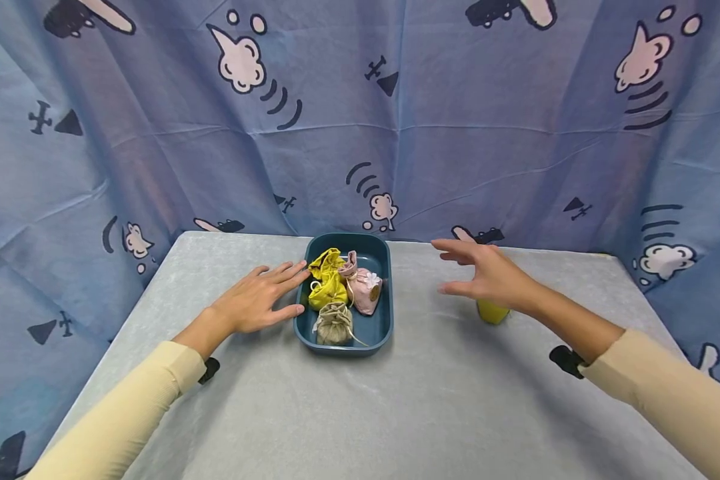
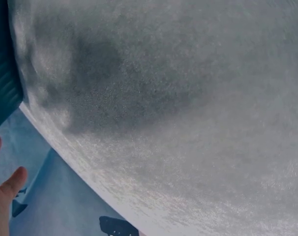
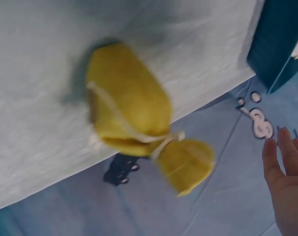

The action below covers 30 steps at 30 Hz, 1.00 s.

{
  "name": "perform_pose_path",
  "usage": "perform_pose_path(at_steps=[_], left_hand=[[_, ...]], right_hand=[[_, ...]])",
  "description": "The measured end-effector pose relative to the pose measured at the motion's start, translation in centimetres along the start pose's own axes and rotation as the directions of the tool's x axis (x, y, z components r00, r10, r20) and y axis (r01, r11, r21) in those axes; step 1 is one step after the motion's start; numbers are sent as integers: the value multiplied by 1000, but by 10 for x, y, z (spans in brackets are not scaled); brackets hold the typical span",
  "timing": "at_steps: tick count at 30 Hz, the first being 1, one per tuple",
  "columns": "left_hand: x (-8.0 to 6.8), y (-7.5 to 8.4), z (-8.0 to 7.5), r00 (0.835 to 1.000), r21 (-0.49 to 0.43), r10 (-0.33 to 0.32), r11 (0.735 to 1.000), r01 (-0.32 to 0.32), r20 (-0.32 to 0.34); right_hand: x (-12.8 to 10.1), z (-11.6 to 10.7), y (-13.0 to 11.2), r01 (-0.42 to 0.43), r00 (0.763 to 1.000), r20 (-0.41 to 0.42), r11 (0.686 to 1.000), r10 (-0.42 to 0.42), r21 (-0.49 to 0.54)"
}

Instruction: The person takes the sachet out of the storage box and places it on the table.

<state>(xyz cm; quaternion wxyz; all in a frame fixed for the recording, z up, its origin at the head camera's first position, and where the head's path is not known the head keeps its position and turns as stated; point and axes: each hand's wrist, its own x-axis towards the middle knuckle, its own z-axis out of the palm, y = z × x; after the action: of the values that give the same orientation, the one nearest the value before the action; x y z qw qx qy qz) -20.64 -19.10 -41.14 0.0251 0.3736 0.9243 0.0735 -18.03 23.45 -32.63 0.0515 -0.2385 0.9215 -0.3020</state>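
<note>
A dark teal tray [image 1: 343, 351] sits at the middle of the table. In it lie a bright yellow drawstring pouch [image 1: 330, 292], a pink pouch [image 1: 366, 297] with a flower trim and a beige pouch [image 1: 334, 328]. My left hand [image 1: 252, 301] is at the tray's left side, fingers extended and fingertips right at the rim. To the right of the tray, my right hand [image 1: 489, 275] hovers with fingers spread from the thumb and nothing between them. Another yellow pouch [image 3: 132, 101], tied with a pale cord, stands below that hand, mostly hidden by it in the head view.
The table [image 1: 312, 413] has a light grey cloth surface. Behind it and along both sides hangs a blue curtain [image 1: 336, 100] with cartoon prints, close to the table's back edge. Dark wrist mounts [image 1: 567, 361] show under the sleeves.
</note>
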Motion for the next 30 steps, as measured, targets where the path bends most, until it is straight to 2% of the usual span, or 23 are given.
perform_pose_path(at_steps=[14,18,25,30], left_hand=[[1,-1,-1,1000,-4,1,1000,-1,5],[1,-2,-1,1000,1,4,1000,-4,0],[0,-3,0,1000,-2,12,1000,-13,-9],[0,-3,1,1000,-11,12,1000,-12,-7]], right_hand=[[23,45,-36,109,992,49,988,-115,110],[30,55,-46,115,989,79,984,-127,137],[40,75,-61,151,972,145,966,-184,209],[44,87,-68,179,959,186,965,-215,191]])
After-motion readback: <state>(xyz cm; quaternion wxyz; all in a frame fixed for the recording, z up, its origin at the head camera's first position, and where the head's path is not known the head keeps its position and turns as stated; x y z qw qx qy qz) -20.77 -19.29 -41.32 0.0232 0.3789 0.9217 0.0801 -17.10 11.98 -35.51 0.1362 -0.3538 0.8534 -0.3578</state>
